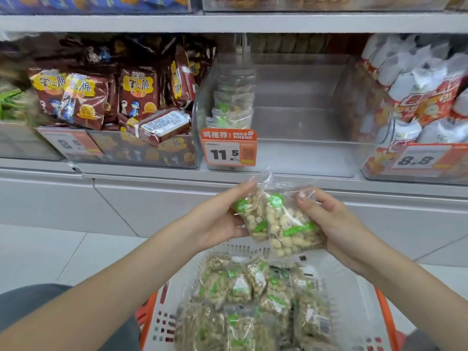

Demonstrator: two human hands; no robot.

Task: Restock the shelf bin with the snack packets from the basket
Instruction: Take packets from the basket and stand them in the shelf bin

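My left hand (217,219) grips a clear snack packet (253,214) of pale nuts with green labels. My right hand (336,224) grips a second, like packet (291,229) that overlaps the first. Both are held up in front of the shelf edge, above the basket (354,295), a white one with orange trim holding several more such packets (243,300). Straight ahead is the clear shelf bin (291,148), mostly bare, with a few of the same packets (233,107) stacked at its left wall.
An orange price tag (229,146) reading 11.5 hangs on the bin's front left. A bin of brown snack packs (114,97) stands to the left, a bin of white and red bags (425,102) to the right. Another shelf board (228,22) runs above.
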